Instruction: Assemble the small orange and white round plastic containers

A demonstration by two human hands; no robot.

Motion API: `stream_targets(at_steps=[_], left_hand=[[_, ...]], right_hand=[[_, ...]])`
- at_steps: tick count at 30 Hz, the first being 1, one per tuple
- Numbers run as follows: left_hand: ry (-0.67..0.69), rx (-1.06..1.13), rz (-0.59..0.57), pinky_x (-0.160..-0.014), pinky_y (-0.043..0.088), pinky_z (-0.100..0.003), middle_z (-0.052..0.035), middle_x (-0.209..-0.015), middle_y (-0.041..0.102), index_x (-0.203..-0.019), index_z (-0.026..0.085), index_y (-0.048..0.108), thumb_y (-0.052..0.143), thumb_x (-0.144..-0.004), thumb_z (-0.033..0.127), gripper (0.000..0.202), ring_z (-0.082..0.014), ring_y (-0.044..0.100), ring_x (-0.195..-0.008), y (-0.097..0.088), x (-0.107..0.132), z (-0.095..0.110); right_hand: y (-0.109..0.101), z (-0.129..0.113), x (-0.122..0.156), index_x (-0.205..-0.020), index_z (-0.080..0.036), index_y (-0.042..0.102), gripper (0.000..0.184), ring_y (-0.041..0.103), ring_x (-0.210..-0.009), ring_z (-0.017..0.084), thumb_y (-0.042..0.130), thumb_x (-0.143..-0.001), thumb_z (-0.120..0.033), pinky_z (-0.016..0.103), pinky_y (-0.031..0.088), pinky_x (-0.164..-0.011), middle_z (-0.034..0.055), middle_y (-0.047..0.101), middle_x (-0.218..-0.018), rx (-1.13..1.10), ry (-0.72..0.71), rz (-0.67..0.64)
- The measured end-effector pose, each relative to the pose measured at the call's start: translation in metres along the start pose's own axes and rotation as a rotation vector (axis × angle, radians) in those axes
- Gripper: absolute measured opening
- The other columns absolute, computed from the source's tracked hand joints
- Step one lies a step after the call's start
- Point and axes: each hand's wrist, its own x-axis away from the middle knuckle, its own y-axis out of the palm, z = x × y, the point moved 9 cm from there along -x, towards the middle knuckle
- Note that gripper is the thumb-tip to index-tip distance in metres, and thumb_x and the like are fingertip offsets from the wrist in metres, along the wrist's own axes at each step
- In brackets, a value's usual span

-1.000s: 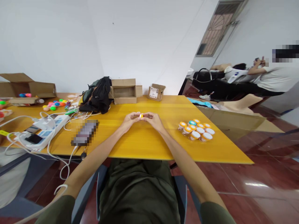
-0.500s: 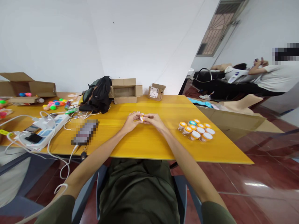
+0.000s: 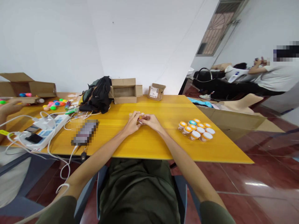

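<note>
Over the middle of the yellow table, both my hands are closed together at the fingertips around a small orange-and-white piece (image 3: 140, 117), mostly covered by fingers, so its kind is unclear. My left hand (image 3: 132, 124) grips it from the left with bent fingers. From the right, my right hand (image 3: 151, 122) pinches it between thumb and fingers. Just beyond the fingertips, tiny white bits (image 3: 143, 113) show; I cannot make them out. Well to the right, several clear jars (image 3: 195, 134) with orange, white and teal lids stand grouped upright.
Left of my arms lie a phone (image 3: 85, 132) and a white power strip (image 3: 52, 132) with loose cables. A black backpack (image 3: 99, 96), an open carton (image 3: 125, 99) and a small box (image 3: 156, 92) line the wall. Another person's hand (image 3: 11, 107) is at far left, near coloured balls (image 3: 56, 103).
My fingers have shifted and closed more around the small piece, hiding more of its white part. Another person's hand has come into view at the far left.
</note>
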Motion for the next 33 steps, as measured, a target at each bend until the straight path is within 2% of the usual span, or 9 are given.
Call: stream_targets(at_steps=[4, 10, 15, 19, 21, 25, 29, 33], left_hand=[[0.016, -0.064, -0.051, -0.107, 0.045, -0.043, -0.0081, -0.125, 0.054, -0.126, 0.023, 0.055, 0.066, -0.079, 0.012, 0.05, -0.0252, 0.055, -0.121, 0.006, 0.0, -0.001], [0.099, -0.17, -0.07, -0.111, 0.04, -0.045, -0.0101, -0.131, 0.052, -0.134, 0.024, 0.05, 0.063, -0.077, 0.013, 0.059, -0.0284, 0.052, -0.125, 0.004, 0.003, 0.006], [0.078, -0.227, -0.045, -0.109, 0.038, -0.046, -0.012, -0.131, 0.053, -0.134, 0.022, 0.05, 0.057, -0.079, 0.014, 0.055, -0.03, 0.05, -0.127, -0.005, 0.001, 0.005], [0.022, -0.275, 0.0, -0.105, 0.038, -0.047, -0.0108, -0.129, 0.055, -0.131, 0.025, 0.054, 0.057, -0.08, 0.017, 0.052, -0.031, 0.048, -0.125, -0.012, 0.0, 0.002], [0.004, -0.301, 0.014, -0.103, 0.038, -0.047, -0.0106, -0.127, 0.057, -0.129, 0.025, 0.056, 0.057, -0.08, 0.018, 0.05, -0.0312, 0.048, -0.123, -0.013, -0.001, 0.001], [-0.009, -0.336, 0.008, -0.101, 0.037, -0.046, -0.0114, -0.126, 0.059, -0.126, 0.023, 0.058, 0.057, -0.078, 0.018, 0.048, -0.0313, 0.047, -0.122, -0.012, -0.002, 0.0], [0.011, -0.338, -0.029, -0.103, 0.034, -0.047, -0.0105, -0.123, 0.063, -0.123, 0.024, 0.061, 0.057, -0.078, 0.017, 0.046, -0.0318, 0.046, -0.124, -0.006, -0.001, 0.0], [0.021, -0.321, -0.063, -0.104, 0.031, -0.049, -0.0088, -0.12, 0.066, -0.12, 0.027, 0.064, 0.057, -0.078, 0.016, 0.044, -0.0327, 0.044, -0.126, 0.0, -0.001, 0.0]], right_hand=[[-0.003, -0.015, 0.003, -0.076, -0.021, 0.068, 0.006, 0.065, -0.064, 0.017, 0.071, -0.072, -0.025, 0.029, 0.053, -0.067, 0.0, 0.071, -0.071, 0.317, -0.148, 0.06], [0.001, -0.023, 0.009, -0.082, -0.021, 0.069, 0.006, 0.065, -0.073, 0.019, 0.063, -0.08, -0.023, 0.028, 0.048, -0.069, 0.0049, 0.073, -0.083, 0.674, -0.236, 0.057], [0.001, -0.02, 0.006, -0.093, -0.022, 0.07, 0.012, 0.066, -0.079, 0.02, 0.061, -0.086, -0.023, 0.03, 0.05, -0.074, 0.0054, 0.073, -0.089, 0.677, -0.256, 0.074], [-0.019, -0.018, 0.003, -0.1, -0.024, 0.071, 0.02, 0.065, -0.1, 0.024, 0.053, -0.091, -0.02, 0.035, 0.05, -0.09, 0.0078, 0.073, -0.103, 0.698, -0.311, 0.206], [-0.028, -0.014, 0.001, -0.103, -0.025, 0.072, 0.027, 0.063, -0.103, 0.025, 0.05, -0.091, -0.015, 0.038, 0.05, -0.092, 0.0089, 0.072, -0.105, 0.76, -0.295, 0.247], [-0.029, -0.003, -0.004, -0.108, -0.026, 0.073, 0.03, 0.062, -0.102, 0.027, 0.053, -0.09, -0.012, 0.039, 0.05, -0.09, 0.0109, 0.07, -0.111, 0.863, -0.266, 0.206], [-0.023, 0.001, -0.008, -0.097, -0.026, 0.075, 0.02, 0.063, -0.099, 0.027, 0.058, -0.092, -0.019, 0.038, 0.05, -0.088, 0.0113, 0.071, -0.104, 0.888, -0.273, 0.145], [-0.024, 0.004, -0.01, -0.091, -0.026, 0.075, 0.018, 0.064, -0.099, 0.026, 0.058, -0.092, -0.02, 0.036, 0.049, -0.087, 0.0112, 0.071, -0.101, 0.88, -0.245, 0.145]])
